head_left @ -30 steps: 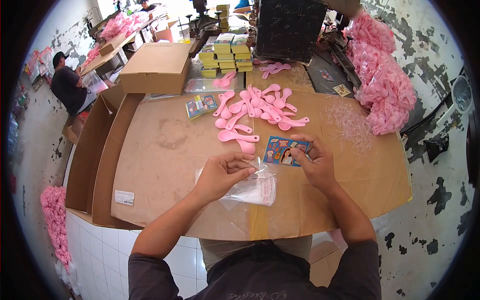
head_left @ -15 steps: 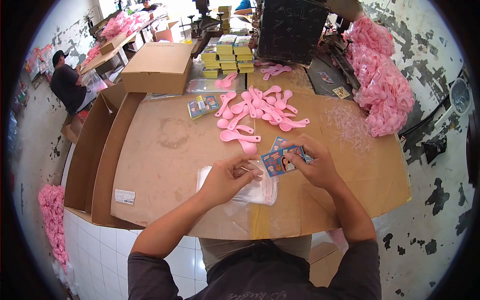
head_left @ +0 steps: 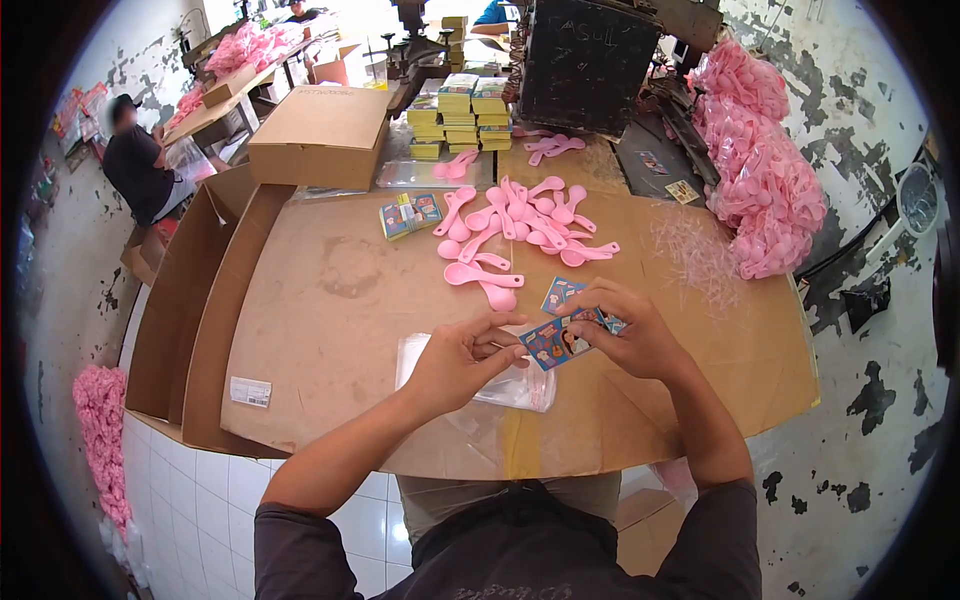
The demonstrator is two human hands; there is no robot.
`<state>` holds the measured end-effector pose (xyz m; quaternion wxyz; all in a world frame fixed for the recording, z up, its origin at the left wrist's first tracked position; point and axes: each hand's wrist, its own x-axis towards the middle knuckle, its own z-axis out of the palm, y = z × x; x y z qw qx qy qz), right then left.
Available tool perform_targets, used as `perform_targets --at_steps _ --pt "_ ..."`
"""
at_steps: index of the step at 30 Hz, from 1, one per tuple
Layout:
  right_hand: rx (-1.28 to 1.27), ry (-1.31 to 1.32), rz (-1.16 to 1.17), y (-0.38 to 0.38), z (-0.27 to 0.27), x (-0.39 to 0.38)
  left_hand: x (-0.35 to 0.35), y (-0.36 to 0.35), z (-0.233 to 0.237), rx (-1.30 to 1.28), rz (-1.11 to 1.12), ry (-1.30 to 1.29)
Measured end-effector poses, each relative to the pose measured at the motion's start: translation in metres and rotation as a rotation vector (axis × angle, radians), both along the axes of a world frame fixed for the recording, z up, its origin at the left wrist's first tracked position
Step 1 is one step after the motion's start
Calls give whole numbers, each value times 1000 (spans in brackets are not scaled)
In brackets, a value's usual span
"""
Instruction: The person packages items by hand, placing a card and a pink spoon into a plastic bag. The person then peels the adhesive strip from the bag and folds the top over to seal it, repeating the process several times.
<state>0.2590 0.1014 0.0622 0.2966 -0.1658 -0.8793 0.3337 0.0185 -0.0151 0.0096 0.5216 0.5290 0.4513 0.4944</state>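
Observation:
My right hand (head_left: 632, 335) is closed on a blue printed card (head_left: 556, 343), thumb on its face and fingers behind. My left hand (head_left: 465, 358) has its fingers curled, the thumb tip at the card's left edge; whatever lies between the fingers is too small to make out. Under the left hand lies a stack of clear plastic bags (head_left: 525, 388). Another blue card (head_left: 562, 292) rests on the cardboard tabletop, partly hidden behind my right hand. Beyond the hands is a loose pile of pink plastic spoons (head_left: 515, 215), with the closest spoon (head_left: 482, 275) just above my left hand.
A banded card bundle (head_left: 408, 215) lies left of the spoons. Card stacks (head_left: 460, 105) and a closed carton (head_left: 318, 135) stand behind. An open box (head_left: 185, 330) flanks the left edge. Bagged pink spoons (head_left: 765, 170) and clear plastic strips (head_left: 697, 255) occupy the right. A seated person (head_left: 140, 165) is far left.
The held card has tilted and shifted slightly down and left, its left edge now meeting my left thumb. More of the card behind it shows. The spoons stay put.

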Motion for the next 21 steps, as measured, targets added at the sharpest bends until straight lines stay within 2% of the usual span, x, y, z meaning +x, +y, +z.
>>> perform_targets --at_steps 2,5,8,11,14,17,20,21 --pt "-34 -20 43 1 3 0 0 -2 2 -6 -2 37" --pt "-88 -89 -26 -13 1 -9 3 -3 1 41 -43 85" --pt "-334 55 -130 -23 -12 -18 7 -7 5 74 -37 129" --pt "-286 148 -187 -18 -23 -23 7 -6 3 39 -42 89" --pt "-147 25 -94 -20 -22 -25 4 -5 3 -44 -61 -34" --pt "-25 104 178 1 -30 -24 4 -3 3 -21 -37 -72" --pt "-37 -89 -212 56 -23 -9 3 -3 5 -35 4 -108" --pt "180 -126 -333 74 -33 -3 2 -2 7 -51 17 -127"
